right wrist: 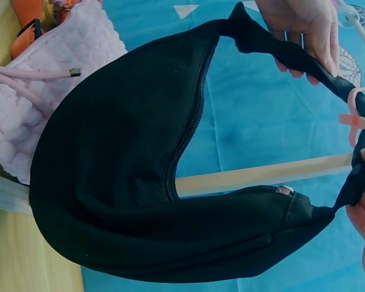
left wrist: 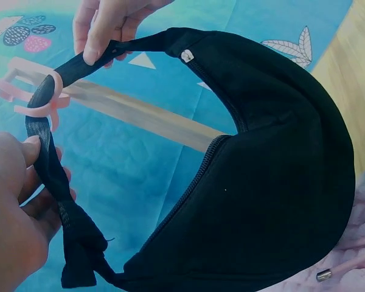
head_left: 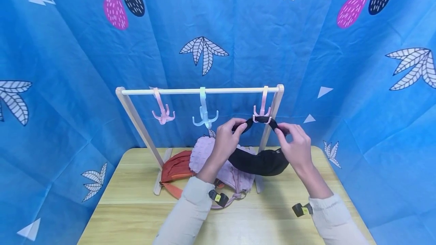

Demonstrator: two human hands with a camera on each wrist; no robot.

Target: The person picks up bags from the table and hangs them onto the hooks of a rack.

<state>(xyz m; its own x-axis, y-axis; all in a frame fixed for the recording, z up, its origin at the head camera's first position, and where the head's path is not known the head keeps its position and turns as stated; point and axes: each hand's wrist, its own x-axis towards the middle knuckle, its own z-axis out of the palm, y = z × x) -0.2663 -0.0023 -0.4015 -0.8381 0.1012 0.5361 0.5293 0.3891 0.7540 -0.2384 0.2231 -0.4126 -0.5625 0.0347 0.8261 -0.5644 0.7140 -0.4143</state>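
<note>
A black shoulder bag (head_left: 260,162) with a zipped opening hangs below both hands. Its strap (left wrist: 48,152) passes over the prongs of the right-hand pink hook (head_left: 262,110). My left hand (head_left: 227,136) pinches the strap left of the hook. On the other side, my right hand (head_left: 295,143) pinches it between thumb and fingers. In the right wrist view, the bag's curved body (right wrist: 134,152) and zip face the camera, and the strap lies inside the pink prongs (right wrist: 356,118).
A wooden rack (head_left: 137,124) carries another pink hook (head_left: 164,114) and a blue hook (head_left: 204,114). Beneath it, an orange-red bag (head_left: 177,165) and a fluffy pale pink bag (head_left: 201,154) lie on the wooden table (head_left: 119,199). Blue patterned cloth (head_left: 235,48) surrounds the table.
</note>
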